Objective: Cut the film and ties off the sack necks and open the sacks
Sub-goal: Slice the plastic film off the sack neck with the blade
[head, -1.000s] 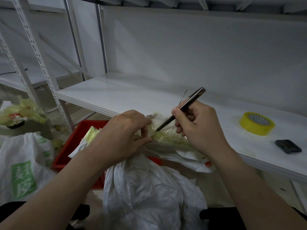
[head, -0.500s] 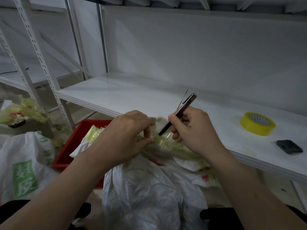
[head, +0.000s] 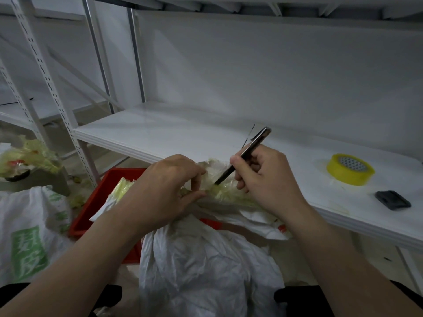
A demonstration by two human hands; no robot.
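A: Obs. The left hand (head: 169, 191) pinches the sack neck (head: 217, 203) between thumb and forefinger, the other fingers curled over it. The right hand (head: 263, 177) has its fingers wrapped round a slim cutter (head: 256, 141), pen-fashion, with the tip down on the film (head: 225, 192) that binds the neck.

B: Where is the sack itself?

A: The white sack (head: 206, 266) stands near, between the forearms. Its neck is drawn up in front of the shelf (head: 183, 136) edge and over a red crate (head: 109, 184).

B: Notes for the stroke?

A: My judgement: hold the film taut between pinch and blade, use a shallow angle, and draw the cut to the right, away from the left thumb, which sits just beside the tip. Slice the wrapping only, since a deep pass would likely nick the sack. Slack film would probably bunch under the edge rather than part.

B: Materials?

A: The film is yellowish, translucent, crinkled and wound in layers. The sack is matt white sheet, crumpled, and holds sharp creases. The cutter is narrow and dark with a glossy handle. I cannot tell whether a tie lies under the film.

B: Surroundings?

A: On the shelf at the right are a roll of yellow tape (head: 350, 169) and a flat dark object (head: 392, 200), well apart from the work. Near left is a second sack (head: 29, 236), white with green print.
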